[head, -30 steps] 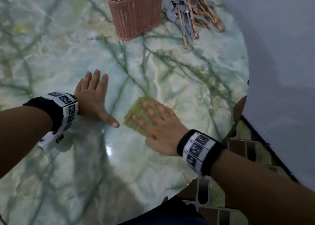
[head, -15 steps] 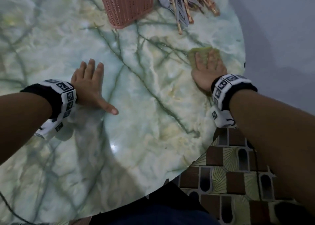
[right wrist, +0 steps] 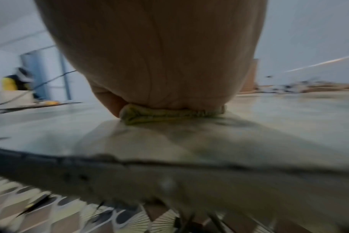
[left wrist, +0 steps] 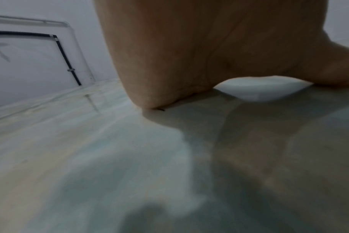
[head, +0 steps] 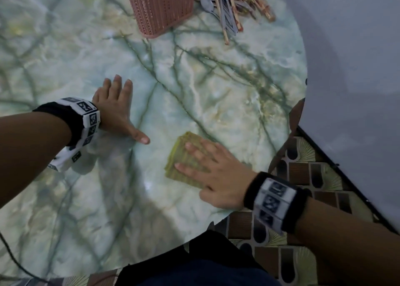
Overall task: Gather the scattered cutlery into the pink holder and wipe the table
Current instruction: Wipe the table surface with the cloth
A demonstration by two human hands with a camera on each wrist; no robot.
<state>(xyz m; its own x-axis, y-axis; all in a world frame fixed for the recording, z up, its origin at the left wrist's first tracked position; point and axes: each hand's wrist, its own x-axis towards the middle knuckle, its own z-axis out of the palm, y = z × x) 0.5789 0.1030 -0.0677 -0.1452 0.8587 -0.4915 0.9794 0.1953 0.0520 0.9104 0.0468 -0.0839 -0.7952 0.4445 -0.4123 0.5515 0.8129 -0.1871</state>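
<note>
Worktop: round top with a pale green marble pattern and dark green veins; it is glossy and shows reflections. Its rim looks dark and worn in the right wrist view.
Floor: tiles with a brown, cream and dark pattern, seen past the near right edge of the worktop.
Wall: plain pale grey, on the right side; a dark strip runs along its foot.
Pink holder: stands upright at the far side of the worktop; its walls are perforated.
Cutlery: metal spoons and wood-coloured sticks lie in a loose heap just right of the holder, on the worktop, not in the holder.
Cloth: folded, yellow-green, flat on the worktop near the near right edge; in the right wrist view its edge is squeezed under the palm.
Right hand: lies on the cloth, fingers straight and a little spread, pressing it down.
Left hand: flat on the bare worktop at the left, fingers straight and close together, thumb spread out to the right.
Cable: thin and dark, at the near left edge.
</note>
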